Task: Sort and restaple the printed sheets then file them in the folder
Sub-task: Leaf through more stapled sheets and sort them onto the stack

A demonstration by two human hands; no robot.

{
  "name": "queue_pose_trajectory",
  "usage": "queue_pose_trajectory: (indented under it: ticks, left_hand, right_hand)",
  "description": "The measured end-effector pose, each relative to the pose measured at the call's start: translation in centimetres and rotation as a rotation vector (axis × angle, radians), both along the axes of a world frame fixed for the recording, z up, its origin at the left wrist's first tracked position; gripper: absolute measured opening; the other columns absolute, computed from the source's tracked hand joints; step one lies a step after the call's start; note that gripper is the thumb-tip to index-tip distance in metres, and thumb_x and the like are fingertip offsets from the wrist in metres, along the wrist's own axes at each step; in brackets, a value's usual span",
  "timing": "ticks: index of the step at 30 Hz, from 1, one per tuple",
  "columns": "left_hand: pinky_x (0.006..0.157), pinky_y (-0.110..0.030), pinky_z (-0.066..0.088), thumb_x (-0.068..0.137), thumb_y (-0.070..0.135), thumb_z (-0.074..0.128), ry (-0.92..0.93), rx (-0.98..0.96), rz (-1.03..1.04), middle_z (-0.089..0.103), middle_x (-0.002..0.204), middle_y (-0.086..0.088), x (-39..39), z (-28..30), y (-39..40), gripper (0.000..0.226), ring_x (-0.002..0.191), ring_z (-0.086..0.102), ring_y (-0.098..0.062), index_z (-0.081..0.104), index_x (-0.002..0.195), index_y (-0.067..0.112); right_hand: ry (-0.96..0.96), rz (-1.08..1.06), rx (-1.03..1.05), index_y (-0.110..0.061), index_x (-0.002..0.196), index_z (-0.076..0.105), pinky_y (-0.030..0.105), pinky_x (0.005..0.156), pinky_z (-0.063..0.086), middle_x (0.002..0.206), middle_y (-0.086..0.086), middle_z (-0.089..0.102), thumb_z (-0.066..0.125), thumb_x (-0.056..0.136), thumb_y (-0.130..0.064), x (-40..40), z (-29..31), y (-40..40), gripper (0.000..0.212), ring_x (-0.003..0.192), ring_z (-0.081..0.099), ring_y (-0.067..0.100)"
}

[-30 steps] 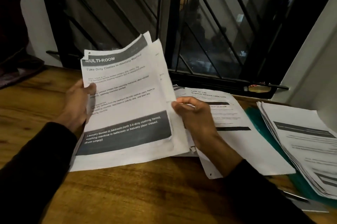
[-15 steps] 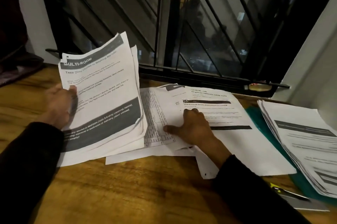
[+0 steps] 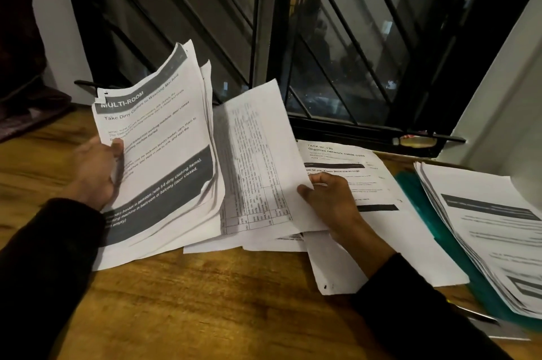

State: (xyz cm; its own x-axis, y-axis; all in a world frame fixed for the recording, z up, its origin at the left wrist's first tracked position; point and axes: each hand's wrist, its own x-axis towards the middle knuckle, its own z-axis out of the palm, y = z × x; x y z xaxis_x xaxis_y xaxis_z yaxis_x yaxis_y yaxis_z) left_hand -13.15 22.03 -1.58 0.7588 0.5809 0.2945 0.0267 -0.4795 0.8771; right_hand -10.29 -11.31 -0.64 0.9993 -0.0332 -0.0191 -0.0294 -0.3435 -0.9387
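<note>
The left hand grips a thick bundle of printed sheets by its left edge, thumb laid over the front page and the other fingers hidden behind. The bundle is thin white paper, slightly curled, its loose edges fanned at the right; the top page bears a dark grey header band reading "MULTI-ROOM" and a second grey band lower down. It stands tilted up off the desk, long axis running from the lower left to the upper right, header end pointing away from the person toward the window grille. The right hand pinches the right edge of a single table-printed sheet, thumb on top, fingers curled beneath; the sheet is lifted and bowed, its long axis near upright in view, the lower end resting among loose pages lying flat. Just right of that hand lies a flat page headed "Organize network cable coils", long axis angled toward the far left. Further right, a stack of printed sheets rests on a teal folder of smooth plastic. The desk is varnished wood with visible grain. Both forearms wear dark sleeves.
</note>
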Motion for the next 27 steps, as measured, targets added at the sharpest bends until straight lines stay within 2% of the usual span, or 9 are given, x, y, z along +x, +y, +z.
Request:
queue_pose_trajectory:
  ticks: [2, 4, 6, 10, 13, 17, 21, 24, 27]
  left_hand:
    - [0.089, -0.007, 0.037, 0.106, 0.014, 0.034, -0.142, 0.034, -0.011, 0.047, 0.130, -0.045, 0.1, -1.0, 1.2, 0.046, 0.123, 0.051, -0.046, 0.045, 0.131, -0.023]
    - [0.093, -0.019, 0.044, 0.098, 0.052, 0.047, -0.237, 0.030, -0.120, 0.053, 0.127, -0.041, -0.4, -0.9, 0.9, 0.076, 0.118, 0.062, -0.021, 0.050, 0.128, -0.018]
    - [0.099, -0.026, 0.041, 0.089, 0.073, 0.041, -0.275, 0.023, -0.199, 0.054, 0.129, -0.038, -0.6, -1.3, 1.1, 0.097, 0.121, 0.059, -0.036, 0.050, 0.131, -0.015]
    - [0.099, -0.002, 0.032, 0.098, 0.056, 0.043, -0.351, -0.106, -0.305, 0.060, 0.129, -0.026, -1.0, -0.9, 0.5, 0.075, 0.117, 0.056, 0.009, 0.051, 0.133, -0.010]
    - [0.086, -0.005, 0.044, 0.091, 0.061, 0.052, -0.342, -0.198, -0.188, 0.072, 0.105, -0.003, -0.1, -1.1, 0.8, 0.077, 0.120, 0.058, -0.004, 0.053, 0.133, -0.004]
    - [0.075, -0.022, 0.051, 0.103, 0.023, 0.048, -0.221, -0.415, -0.084, 0.055, 0.138, -0.021, 2.2, -1.8, 1.5, 0.038, 0.115, 0.058, -0.027, 0.052, 0.136, 0.004]
    - [0.074, -0.012, 0.050, 0.102, -0.002, 0.043, -0.171, -0.407, -0.065, 0.057, 0.135, -0.016, 4.2, -2.5, -0.7, 0.030, 0.105, 0.061, -0.019, 0.055, 0.129, 0.000]
    - [0.070, -0.022, 0.050, 0.097, -0.006, 0.050, -0.145, -0.517, -0.102, 0.065, 0.116, -0.009, 4.4, -2.6, -1.9, 0.023, 0.095, 0.063, -0.019, 0.060, 0.106, 0.013]
    - [0.059, -0.015, 0.053, 0.096, -0.007, 0.052, -0.168, -0.540, -0.143, 0.066, 0.103, 0.000, 4.0, -2.6, -1.0, 0.033, 0.089, 0.061, -0.014, 0.053, 0.125, 0.010]
  right_hand:
    - [0.036, -0.025, 0.067, -0.015, 0.098, 0.069, 0.027, 0.064, 0.054, 0.098, 0.002, 0.071, 0.066, 0.090, -0.017, 0.0, -0.2, -0.6, 0.009, 0.083, 0.066, 0.018]
    - [0.048, -0.032, 0.104, -0.018, 0.096, 0.070, 0.024, 0.062, 0.051, 0.096, 0.000, 0.072, 0.067, 0.089, -0.018, 0.1, -0.3, -1.0, 0.007, 0.084, 0.066, 0.016]
    - [0.051, -0.031, 0.113, -0.019, 0.096, 0.070, 0.025, 0.063, 0.051, 0.096, -0.002, 0.071, 0.067, 0.090, -0.019, 0.1, -0.4, -1.2, 0.007, 0.085, 0.065, 0.016]
    - [0.065, -0.021, 0.138, -0.018, 0.098, 0.071, 0.042, 0.083, 0.057, 0.100, 0.003, 0.072, 0.069, 0.088, -0.020, 0.0, -0.4, -1.2, 0.010, 0.093, 0.067, 0.024]
    - [0.071, -0.001, 0.151, -0.017, 0.098, 0.070, 0.045, 0.082, 0.058, 0.100, 0.005, 0.072, 0.070, 0.087, -0.018, -0.3, -0.1, -1.1, 0.010, 0.093, 0.068, 0.026]
    - [0.013, 0.062, 0.107, -0.016, 0.103, 0.066, 0.037, 0.074, 0.058, 0.105, 0.005, 0.070, 0.069, 0.088, -0.017, -1.1, 0.4, -0.4, 0.015, 0.091, 0.066, 0.024]
    - [-0.137, 0.224, 0.047, -0.011, 0.107, 0.064, 0.029, 0.071, 0.056, 0.108, 0.006, 0.070, 0.064, 0.089, -0.008, -3.0, 1.1, 2.0, 0.019, 0.094, 0.066, 0.022]
    - [-0.114, 0.402, 0.006, -0.014, 0.112, 0.061, 0.038, 0.083, 0.057, 0.111, 0.006, 0.070, 0.059, 0.092, -0.009, -4.4, 1.5, 3.0, 0.021, 0.100, 0.067, 0.022]
    - [-0.044, 0.520, 0.020, -0.017, 0.115, 0.061, 0.044, 0.091, 0.054, 0.106, 0.005, 0.073, 0.060, 0.093, -0.030, -4.9, 2.5, 1.8, 0.024, 0.095, 0.069, 0.020]
